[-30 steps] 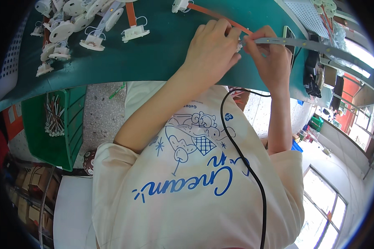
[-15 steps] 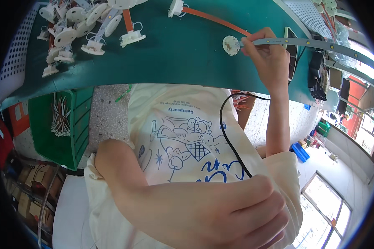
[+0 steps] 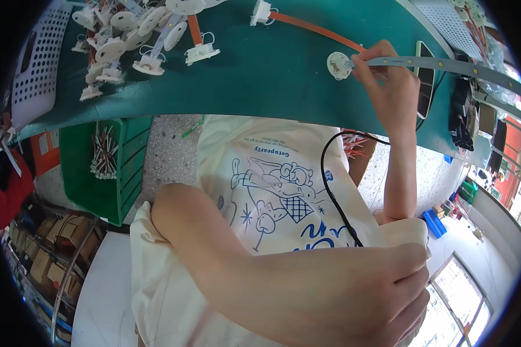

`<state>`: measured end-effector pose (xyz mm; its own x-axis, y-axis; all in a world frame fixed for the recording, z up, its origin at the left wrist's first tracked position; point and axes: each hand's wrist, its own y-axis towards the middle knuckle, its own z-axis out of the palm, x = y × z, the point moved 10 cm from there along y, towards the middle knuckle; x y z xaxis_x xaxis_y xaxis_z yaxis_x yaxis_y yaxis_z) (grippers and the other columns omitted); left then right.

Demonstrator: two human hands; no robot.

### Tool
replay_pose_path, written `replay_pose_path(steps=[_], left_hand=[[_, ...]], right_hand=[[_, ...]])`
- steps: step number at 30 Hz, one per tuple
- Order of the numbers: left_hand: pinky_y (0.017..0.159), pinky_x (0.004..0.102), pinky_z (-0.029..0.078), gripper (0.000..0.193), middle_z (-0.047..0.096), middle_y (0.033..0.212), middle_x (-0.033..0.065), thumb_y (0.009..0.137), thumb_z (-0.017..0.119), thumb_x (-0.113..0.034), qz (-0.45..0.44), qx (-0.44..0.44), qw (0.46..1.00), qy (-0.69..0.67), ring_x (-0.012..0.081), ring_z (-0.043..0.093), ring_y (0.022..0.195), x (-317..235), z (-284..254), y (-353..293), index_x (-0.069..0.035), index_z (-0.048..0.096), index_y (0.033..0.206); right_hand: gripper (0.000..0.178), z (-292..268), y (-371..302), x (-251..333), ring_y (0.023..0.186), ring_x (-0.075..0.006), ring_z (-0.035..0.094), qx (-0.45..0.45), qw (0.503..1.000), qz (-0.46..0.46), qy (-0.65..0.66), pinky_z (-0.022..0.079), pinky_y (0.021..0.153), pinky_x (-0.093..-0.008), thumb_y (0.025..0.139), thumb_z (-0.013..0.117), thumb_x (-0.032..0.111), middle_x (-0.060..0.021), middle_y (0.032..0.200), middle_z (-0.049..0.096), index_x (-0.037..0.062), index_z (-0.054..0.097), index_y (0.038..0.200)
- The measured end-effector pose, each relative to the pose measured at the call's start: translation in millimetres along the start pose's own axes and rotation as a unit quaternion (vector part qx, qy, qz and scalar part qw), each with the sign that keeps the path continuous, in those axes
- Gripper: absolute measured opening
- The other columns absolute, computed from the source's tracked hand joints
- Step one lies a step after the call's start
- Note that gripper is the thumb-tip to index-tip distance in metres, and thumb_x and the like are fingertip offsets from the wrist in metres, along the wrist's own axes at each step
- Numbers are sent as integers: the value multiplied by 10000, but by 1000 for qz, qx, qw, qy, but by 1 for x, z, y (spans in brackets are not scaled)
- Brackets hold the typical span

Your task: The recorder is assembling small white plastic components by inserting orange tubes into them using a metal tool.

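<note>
My right hand [image 3: 391, 87] is over the green work table, thumb and finger pinching a white LED strip [image 3: 446, 63] close to its end. A round white end cap [image 3: 339, 66] sits on the table just left of those fingertips. From another white end piece [image 3: 261, 14], an orange strip [image 3: 318, 33] runs toward the same hand and passes out of sight behind it. My left hand [image 3: 396, 283] is close up at the lower right, fingers curled closed. A black cable [image 3: 336, 202] disappears behind it; what the fingers hold is hidden.
Several strips with white end caps [image 3: 110, 49] are piled at the table's far left, by a perforated white basket [image 3: 43, 63]. A dark flat phone-like device [image 3: 425, 81] lies right of my right hand. Below the table edge stands a green crate [image 3: 130, 168] holding wired parts.
The whole view has shifted, so the scene appears farther right. My left hand has moved slightly right across the view. My right hand keeps its pinch on the LED strip beside the end cap.
</note>
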<state>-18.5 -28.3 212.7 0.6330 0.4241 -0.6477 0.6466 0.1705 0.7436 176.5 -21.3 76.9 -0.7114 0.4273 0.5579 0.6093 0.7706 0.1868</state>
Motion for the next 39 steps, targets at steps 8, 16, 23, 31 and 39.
replay_pose_path(steps=[8, 16, 23, 31, 39], left_hand=[[611, 249, 360, 143, 399, 652, -16, 600, 622, -178, 51, -23, 989, 138, 140, 425, 628, -20, -2, 16, -79, 521, 607], [585, 260, 376, 144, 511, 698, 1, 560, 665, -103, 91, 40, 961, 257, 130, 502, 675, -42, -38, 33, -84, 549, 643], [525, 303, 350, 172, 527, 737, 7, 751, 714, -77, -108, 155, 925, 330, 170, 517, 599, 27, -49, 25, -71, 563, 834], [585, 314, 467, 253, 616, 775, 43, 775, 753, -105, -315, 75, 917, 234, 196, 594, 651, 121, -51, 11, -66, 558, 930], [558, 279, 472, 250, 633, 774, 56, 795, 748, -79, -418, 61, 891, 168, 144, 588, 624, 208, -61, -24, -55, 595, 992]], right_hand=[[104, 4, 5, 3, 657, -200, 697, 34, 999, -6, 32, 525, 587, -289, 852, 656, 79, -116, 698, 670, 22, 569, 861], [87, 3, 6, 4, 605, -260, 642, 59, 996, 4, 59, 483, 565, -345, 839, 626, 43, -144, 660, 600, 15, 544, 843], [156, 12, 14, -8, 631, -280, 654, 80, 989, 14, 122, 502, 581, -333, 834, 647, 79, -152, 651, 608, -2, 520, 873], [690, 94, 171, 52, 735, -157, 679, 322, 879, -30, 349, 555, 638, -294, 798, 736, 446, -131, 861, 690, -43, 491, 1221], [334, 70, 358, -89, 1015, -379, 625, -30, 997, -53, -42, 512, 893, -470, 843, 616, 240, -165, 1045, 664, 59, 647, 1123]])
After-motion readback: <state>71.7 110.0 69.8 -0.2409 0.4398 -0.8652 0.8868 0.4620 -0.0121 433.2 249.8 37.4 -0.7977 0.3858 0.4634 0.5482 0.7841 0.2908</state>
